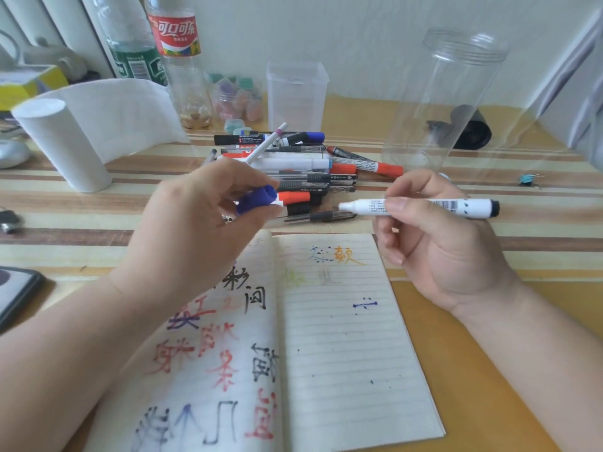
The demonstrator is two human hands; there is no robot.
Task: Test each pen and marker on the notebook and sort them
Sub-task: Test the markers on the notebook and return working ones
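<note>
R hand (pixel 434 243): pinching white marker (pixel 424 206) mid-barrel, thumb across front, other fingers curled behind. Held level above top edge of notebook (pixel 342 337), bare nib end pointing left.
L hand (pixel 202 220): fingers curled round blue cap (pixel 257 199), mouth facing the nib, clear gap between the two. Thin white pen (pixel 266 145) poking up behind knuckles, prob. tucked in same hand; grip hidden.
Marker handling: light, stiff plastic, smooth barrel w/ printed label, so a bit slippery. Mid-barrel hold fine for capping; closer to nib for writing control. Light pressure only, since ink looks to blot on this paper.
Cap: small, hollow, prob. push-fit. Needs lining up straight w/ nib, else ink on fingers.
Notebook: open flat on table, just below both hands. Left page full of test characters; right page mostly free lines, few marks up top + a blue stroke. Pages thin, floppy.
Pen pile (pixel 310 171): beyond hands, markers + gel pens lying crossed; round barrels, prob. roll easily.
Sorting spots: clear round jar (pixel 450 102) back right, square clear tub (pixel 297 96) back centre; both look light, tippable.
</note>
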